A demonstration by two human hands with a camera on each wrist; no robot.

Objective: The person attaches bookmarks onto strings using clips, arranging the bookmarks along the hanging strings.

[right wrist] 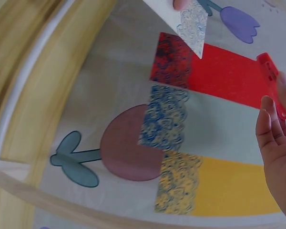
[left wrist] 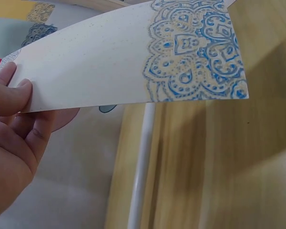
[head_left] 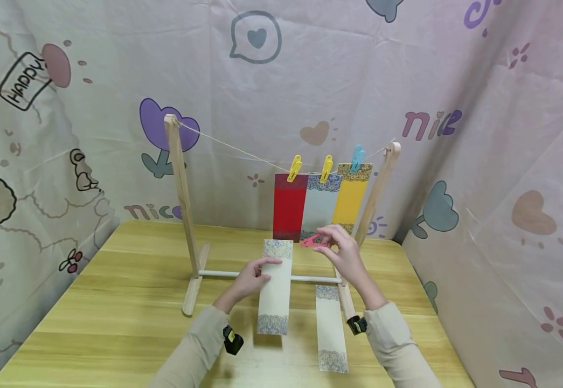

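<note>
Beige sleeves (head_left: 190, 345) extend toward the wooden rack (head_left: 182, 188). Before this rack, the left hand (head_left: 249, 279) holds one white lace-patterned card (head_left: 275, 291) between thumb and fingers; the right hand (head_left: 345, 252) pinches a pink clothespin (head_left: 310, 242). Another such card (head_left: 332, 326) lies beside the rack's right foot (head_left: 346, 304); three coloured cards (head_left: 317, 207) hang from its string (head_left: 233, 146).

There are 5 rectangular patterned cards (head_left: 277, 291): 2 white, 1 red, 1 pale blue, 1 yellow; and 4 plastic clips (right wrist: 269, 70): 2 yellow, 1 blue, 1 pink.
</note>
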